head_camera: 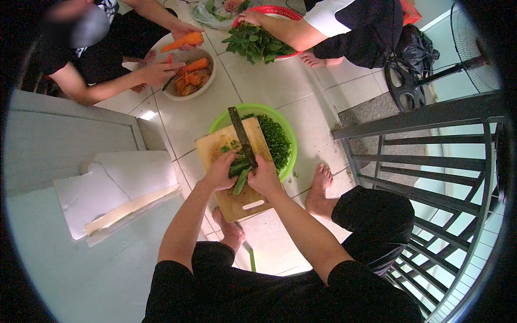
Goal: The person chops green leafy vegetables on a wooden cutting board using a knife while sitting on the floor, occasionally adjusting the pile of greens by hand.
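A wooden cutting board with a slotted handle lies across a lime-green basin. Chopped leafy greens fill the basin to the right of the board. My left hand grips a bundle of green leaves and stalks on the board. In my right hand is the handle end of a broad, dark-bladed knife, its blade pointing away from me over the board. The knife lies across the bundle's upper end, and a few cut bits are scattered left of the blade.
At the far left a person peels a carrot above a white basin of carrots. Another person handles leafy greens in a red basin. A dark metal railing and a fan stand on the right, a wall on the left.
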Tool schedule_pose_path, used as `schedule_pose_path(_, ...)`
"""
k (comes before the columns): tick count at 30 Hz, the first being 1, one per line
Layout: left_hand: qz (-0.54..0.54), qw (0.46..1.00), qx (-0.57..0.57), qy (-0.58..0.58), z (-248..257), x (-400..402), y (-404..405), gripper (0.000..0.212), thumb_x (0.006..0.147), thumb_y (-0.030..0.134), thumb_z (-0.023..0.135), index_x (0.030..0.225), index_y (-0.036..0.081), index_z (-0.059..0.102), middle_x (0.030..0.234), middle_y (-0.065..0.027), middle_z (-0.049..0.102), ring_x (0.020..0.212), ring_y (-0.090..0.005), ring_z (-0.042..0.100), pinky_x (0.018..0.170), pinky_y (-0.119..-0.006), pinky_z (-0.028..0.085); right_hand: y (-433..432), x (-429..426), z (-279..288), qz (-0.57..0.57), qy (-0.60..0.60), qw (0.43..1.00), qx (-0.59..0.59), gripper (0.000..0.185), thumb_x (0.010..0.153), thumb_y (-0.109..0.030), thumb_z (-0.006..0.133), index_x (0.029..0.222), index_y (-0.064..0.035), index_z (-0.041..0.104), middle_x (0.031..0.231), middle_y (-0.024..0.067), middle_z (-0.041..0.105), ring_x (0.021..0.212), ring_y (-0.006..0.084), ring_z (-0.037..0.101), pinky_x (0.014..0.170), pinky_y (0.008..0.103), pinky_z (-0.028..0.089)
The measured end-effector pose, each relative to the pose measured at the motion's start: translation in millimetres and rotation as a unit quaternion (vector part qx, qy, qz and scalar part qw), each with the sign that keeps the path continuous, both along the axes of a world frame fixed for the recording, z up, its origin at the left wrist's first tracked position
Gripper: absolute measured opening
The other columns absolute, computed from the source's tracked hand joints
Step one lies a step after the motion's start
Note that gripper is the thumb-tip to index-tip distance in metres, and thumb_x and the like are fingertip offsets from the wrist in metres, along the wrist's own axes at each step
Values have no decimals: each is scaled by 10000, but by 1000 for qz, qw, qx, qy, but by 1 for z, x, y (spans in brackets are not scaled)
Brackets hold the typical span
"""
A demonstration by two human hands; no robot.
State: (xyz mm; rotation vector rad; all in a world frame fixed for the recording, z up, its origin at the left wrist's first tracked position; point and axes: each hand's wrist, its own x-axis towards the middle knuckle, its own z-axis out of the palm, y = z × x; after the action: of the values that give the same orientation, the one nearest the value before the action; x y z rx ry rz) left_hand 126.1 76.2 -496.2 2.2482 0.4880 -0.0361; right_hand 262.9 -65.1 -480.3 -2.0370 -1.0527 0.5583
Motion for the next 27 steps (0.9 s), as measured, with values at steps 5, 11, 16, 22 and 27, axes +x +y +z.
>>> schedule_pose_path(5,-65,997,-28,26,8,-7,16,696,696,146,744,1307,28,433,1426,-189,415,1321,-383,393,1127,-453,319,9,-8,1,-68,81,993,-49,270,712,-44,629,960,-2,531,783,252,612,794,447,613,695,493,489)
schedule_pose_path(11,-42,998,-34,40,4,4,9,710,725,229,777,1325,27,455,1456,-182,397,1335,-375,387,1134,-454,302,17,-20,-20,-167,19,985,-47,277,703,-46,632,954,17,531,785,251,625,776,440,629,679,493,498)
schedule_pose_path(16,-26,999,24,13,13,6,-3,638,713,225,791,1268,58,525,1425,-196,439,1270,-376,464,1072,-428,392,14,-28,-27,-207,76,974,-47,293,708,-64,639,969,16,532,799,244,633,801,435,635,704,489,504)
schedule_pose_path(22,10,1000,7,19,5,13,-2,584,702,167,781,1226,41,558,1372,-198,495,1210,-368,525,1042,-401,427,1,-24,-32,-193,60,977,-60,326,720,-107,684,990,7,540,818,215,650,802,417,645,716,476,514)
schedule_pose_path(27,17,998,15,55,8,9,6,493,695,74,769,1154,13,602,1297,-199,560,1197,-369,535,1017,-402,446,-12,-9,-6,-106,57,993,-15,346,736,-116,733,1010,-10,550,811,177,659,773,388,652,703,465,518)
